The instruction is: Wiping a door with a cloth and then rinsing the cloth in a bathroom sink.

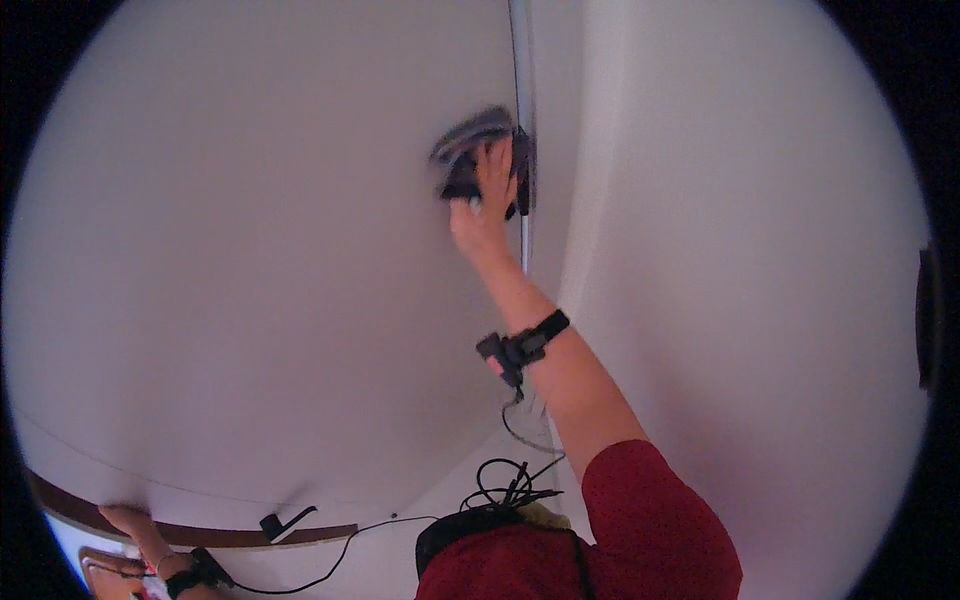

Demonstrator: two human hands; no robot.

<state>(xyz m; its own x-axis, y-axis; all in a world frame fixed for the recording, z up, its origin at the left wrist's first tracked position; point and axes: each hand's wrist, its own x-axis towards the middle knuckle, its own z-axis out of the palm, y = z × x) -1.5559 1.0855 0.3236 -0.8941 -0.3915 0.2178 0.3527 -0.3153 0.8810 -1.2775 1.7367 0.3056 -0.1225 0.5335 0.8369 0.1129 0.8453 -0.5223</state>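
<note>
My right hand [491, 187] is stretched out over a large white panel [285, 262], with a dark cloth [469, 150] under and around its fingers. The cloth is blurred and lies against the panel beside a narrow pale strip [523, 240]. A strap with a small black device [514, 352] sits on my right forearm. At the lower left, my left hand [133, 521] reaches the panel's brown edge [225, 536]; its fingertips are blurred, so their grip cannot be made out. A black lever handle [289, 523] sticks out along that edge.
A white wall [735, 225] rises on the right, past the pale strip. Black cables [510, 487] loop near my waist, and one cable [330, 574] runs to my left wrist. A brown wooden item [112, 574] stands at the lower left. A dark object [926, 322] shows at the right rim.
</note>
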